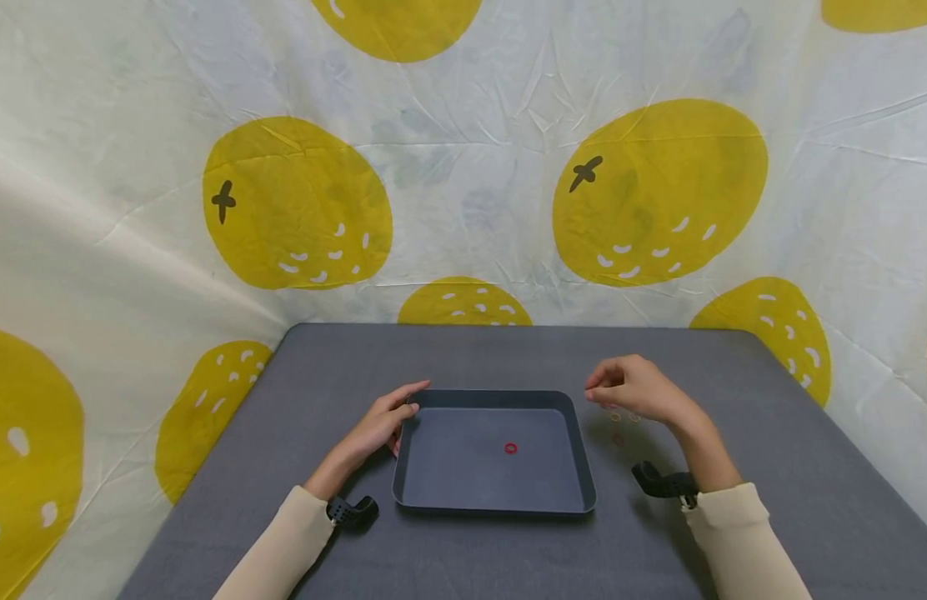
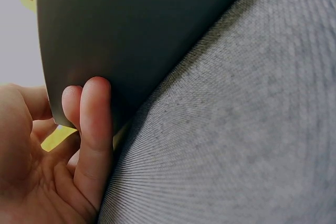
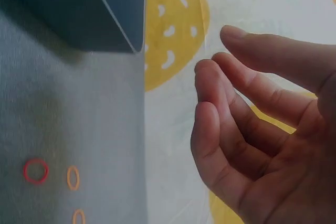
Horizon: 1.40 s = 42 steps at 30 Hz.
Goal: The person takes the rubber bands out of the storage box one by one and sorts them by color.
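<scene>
A dark grey rectangular tray (image 1: 493, 507) lies on the table, with a small red rubber band (image 1: 511, 448) inside it. At its far left corner my left hand (image 1: 377, 427) grips the wall, thumb at the rim. In the left wrist view, fingertips (image 2: 96, 95) press against the tray's outer side (image 2: 136, 19). Beyond the tray's right edge my right hand (image 1: 632, 388) hovers with bent fingers; the right wrist view shows a gap between thumb and fingers, nothing in it. Below it lie a red rubber band (image 3: 35, 171) and yellowish ones (image 3: 73, 178).
A grey cloth-covered table (image 1: 478, 558) extends on all sides of the tray. Behind it hangs a white sheet (image 1: 471, 192) printed with yellow fruit. Each wrist wears a black camera mount, the right one (image 1: 662, 482) low over the table.
</scene>
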Motion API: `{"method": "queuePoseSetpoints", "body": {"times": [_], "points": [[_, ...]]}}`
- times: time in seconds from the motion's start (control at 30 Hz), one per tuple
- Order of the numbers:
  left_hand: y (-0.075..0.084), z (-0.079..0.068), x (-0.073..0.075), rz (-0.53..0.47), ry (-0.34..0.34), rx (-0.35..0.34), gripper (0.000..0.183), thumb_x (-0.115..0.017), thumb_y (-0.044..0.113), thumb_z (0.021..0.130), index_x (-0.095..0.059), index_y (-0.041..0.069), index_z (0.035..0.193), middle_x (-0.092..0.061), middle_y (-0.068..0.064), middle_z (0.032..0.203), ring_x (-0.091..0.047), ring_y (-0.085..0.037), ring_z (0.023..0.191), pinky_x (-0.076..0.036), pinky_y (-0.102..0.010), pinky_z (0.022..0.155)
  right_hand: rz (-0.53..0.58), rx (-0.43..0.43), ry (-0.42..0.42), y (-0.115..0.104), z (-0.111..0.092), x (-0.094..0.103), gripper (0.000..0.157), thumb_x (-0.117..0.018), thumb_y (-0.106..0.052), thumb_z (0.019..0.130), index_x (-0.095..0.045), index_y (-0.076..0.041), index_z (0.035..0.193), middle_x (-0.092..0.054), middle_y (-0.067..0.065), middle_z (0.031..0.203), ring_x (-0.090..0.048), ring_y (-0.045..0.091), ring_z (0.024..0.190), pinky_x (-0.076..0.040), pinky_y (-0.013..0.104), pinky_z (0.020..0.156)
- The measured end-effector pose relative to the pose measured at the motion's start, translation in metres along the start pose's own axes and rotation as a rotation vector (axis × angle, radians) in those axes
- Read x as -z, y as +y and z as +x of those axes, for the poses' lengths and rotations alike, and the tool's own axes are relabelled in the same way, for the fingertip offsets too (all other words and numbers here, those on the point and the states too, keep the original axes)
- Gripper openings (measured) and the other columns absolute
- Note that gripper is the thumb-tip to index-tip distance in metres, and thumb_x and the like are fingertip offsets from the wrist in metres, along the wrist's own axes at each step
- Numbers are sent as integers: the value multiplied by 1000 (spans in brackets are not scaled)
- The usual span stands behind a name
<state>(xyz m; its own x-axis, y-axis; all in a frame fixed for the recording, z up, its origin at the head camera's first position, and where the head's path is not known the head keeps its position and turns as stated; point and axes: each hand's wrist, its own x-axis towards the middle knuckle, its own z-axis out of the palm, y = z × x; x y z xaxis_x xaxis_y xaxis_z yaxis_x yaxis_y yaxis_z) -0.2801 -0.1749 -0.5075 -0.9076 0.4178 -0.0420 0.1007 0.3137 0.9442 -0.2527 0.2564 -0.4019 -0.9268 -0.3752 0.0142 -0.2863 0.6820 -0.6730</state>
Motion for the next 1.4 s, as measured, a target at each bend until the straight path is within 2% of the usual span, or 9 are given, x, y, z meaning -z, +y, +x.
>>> {"method": "queuePoseSetpoints", "body": {"times": [0.2,0.37,0.5,0.63,0.87,1.17,1.27,1.4], "points": [[1,0,1,-3,-5,5,47,-46,28,103,-37,27,149,-48,-4,52,-51,-17,39,-53,-43,42,53,44,4,-10,5,-9,18,-71,-20,88,-70,-5,98,-70,7,85,-67,18,77,-57,28,70],[13,-4,1,-26,-28,2,47,-44,20,103,-37,20,150,-49,-4,52,-51,-17,39,-53,-44,43,105,70,-21,-18,11,-19,19,-72,-23,87,-70,-8,98,-70,17,89,-68,26,80,-57,33,70],[26,-9,2,-32,-47,5,47,-43,17,103,-37,18,150,-49,-6,52,-53,-17,41,-54,-44,45,131,88,-53,-23,15,-27,18,-71,-23,88,-70,-7,98,-70,14,87,-67,25,78,-57,41,70],[32,-11,2,-29,-52,14,47,-44,18,103,-37,18,150,-49,-8,55,-53,-17,41,-55,-44,46,146,107,-88,-27,19,-34,18,-71,-23,88,-70,-8,98,-70,7,84,-65,21,74,-56,43,68],[30,-11,2,-45,-46,9,47,-44,18,103,-36,18,150,-49,-7,56,-52,-18,41,-54,-44,45,150,122,-122,-36,26,-44,16,-71,-22,87,-70,-10,98,-71,10,86,-64,20,72,-55,34,62],[28,-11,2,-47,-52,3,47,-45,18,103,-37,18,150,-49,-9,57,-53,-18,42,-54,-45,45,207,140,-163,-46,40,-58,17,-72,-20,87,-71,-7,98,-72,7,88,-68,25,78,-57,40,70],[28,-11,2,-46,-53,3,47,-44,18,103,-38,18,149,-49,-13,61,-53,-18,42,-55,-44,45,195,159,-175,-48,46,-64,17,-72,-20,87,-72,-7,97,-72,13,90,-68,30,80,-56,36,69],[27,-12,3,-43,-54,3,46,-44,18,103,-38,20,149,-49,-12,58,-53,-19,42,-55,-45,46,179,184,-199,-47,51,-73,14,-71,-17,87,-73,-6,96,-72,20,92,-67,36,82,-54,30,66]]}}
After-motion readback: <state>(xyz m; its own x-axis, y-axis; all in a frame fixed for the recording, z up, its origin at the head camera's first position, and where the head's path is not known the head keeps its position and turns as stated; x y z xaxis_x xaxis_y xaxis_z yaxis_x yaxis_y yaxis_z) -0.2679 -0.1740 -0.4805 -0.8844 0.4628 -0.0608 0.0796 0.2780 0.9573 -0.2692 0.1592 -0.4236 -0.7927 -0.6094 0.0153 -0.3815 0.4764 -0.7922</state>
